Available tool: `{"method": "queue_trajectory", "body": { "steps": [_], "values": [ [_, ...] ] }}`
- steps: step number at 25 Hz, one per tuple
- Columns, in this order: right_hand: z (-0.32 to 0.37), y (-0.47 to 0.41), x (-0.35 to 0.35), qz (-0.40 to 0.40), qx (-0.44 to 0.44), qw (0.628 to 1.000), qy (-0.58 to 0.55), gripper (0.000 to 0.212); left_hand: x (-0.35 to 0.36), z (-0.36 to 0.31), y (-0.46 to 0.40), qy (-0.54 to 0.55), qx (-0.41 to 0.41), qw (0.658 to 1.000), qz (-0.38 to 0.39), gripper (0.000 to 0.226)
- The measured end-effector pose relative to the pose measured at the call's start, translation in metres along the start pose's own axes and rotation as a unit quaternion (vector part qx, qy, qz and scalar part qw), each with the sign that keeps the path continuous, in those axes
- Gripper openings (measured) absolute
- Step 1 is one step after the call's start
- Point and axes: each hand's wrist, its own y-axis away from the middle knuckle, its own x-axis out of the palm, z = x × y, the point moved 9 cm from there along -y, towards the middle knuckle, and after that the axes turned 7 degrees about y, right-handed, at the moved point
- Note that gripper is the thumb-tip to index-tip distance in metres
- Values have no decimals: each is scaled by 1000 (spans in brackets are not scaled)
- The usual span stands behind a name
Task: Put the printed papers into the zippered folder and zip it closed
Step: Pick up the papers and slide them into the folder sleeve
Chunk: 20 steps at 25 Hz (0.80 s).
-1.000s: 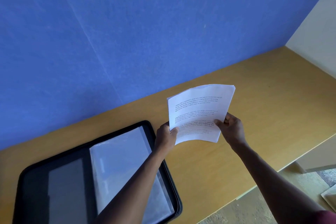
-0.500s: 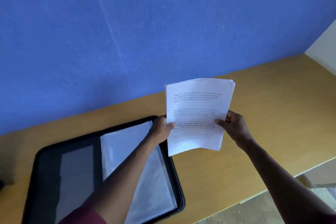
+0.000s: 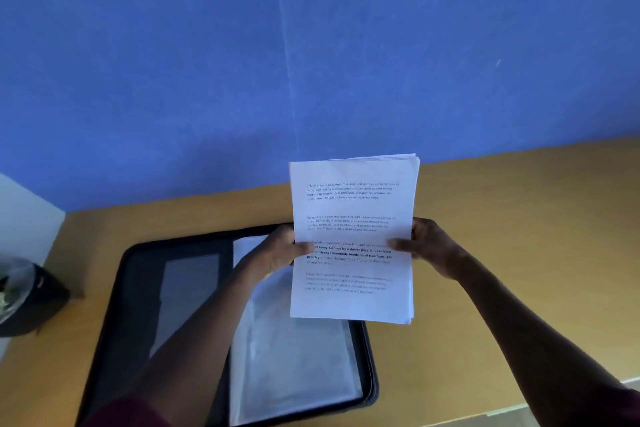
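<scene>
A stack of white printed papers (image 3: 353, 204) stands upright in the air, text facing me. My left hand (image 3: 280, 251) grips its left edge and my right hand (image 3: 427, 246) grips its right edge. Below and to the left lies the black zippered folder (image 3: 138, 291), open flat on the wooden table. Its right half holds clear plastic sleeves (image 3: 298, 357); its left half shows a grey pocket (image 3: 188, 291). The papers' lower edge hangs over the folder's upper right corner. My left forearm crosses the folder's middle.
The wooden table (image 3: 519, 253) runs along a blue wall (image 3: 311, 45). A dark container (image 3: 27, 298), blurred, sits at the table's left end. The table's front edge shows at the lower right.
The papers have shifted left toward the folder and turned more upright and square to me. Both hands kept their grip. The view has swung left, showing the dark container.
</scene>
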Motion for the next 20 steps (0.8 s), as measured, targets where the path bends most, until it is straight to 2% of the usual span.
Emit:
{"method": "queue_trajectory", "body": {
  "steps": [8, 13, 17, 18, 20],
  "values": [
    [21, -47, 36, -26, -17, 1000, 2, 24, -59, 11, 9, 13, 20, 995, -102, 21],
    [39, -80, 47, -34, -23, 999, 20, 25, -88, 15, 14, 25, 38, 984, -174, 20],
    [54, -104, 38, -60, -28, 997, 28, 25, -93, 44, 17, 155, 1, 962, -225, 48],
    [57, -109, 35, -67, -29, 997, 35, 24, -94, 53, 19, 138, -14, 959, -249, 47],
    [60, -119, 28, -86, -27, 995, 42, 23, -107, 63, 24, -27, -34, 951, -306, 36]
  ]
}}
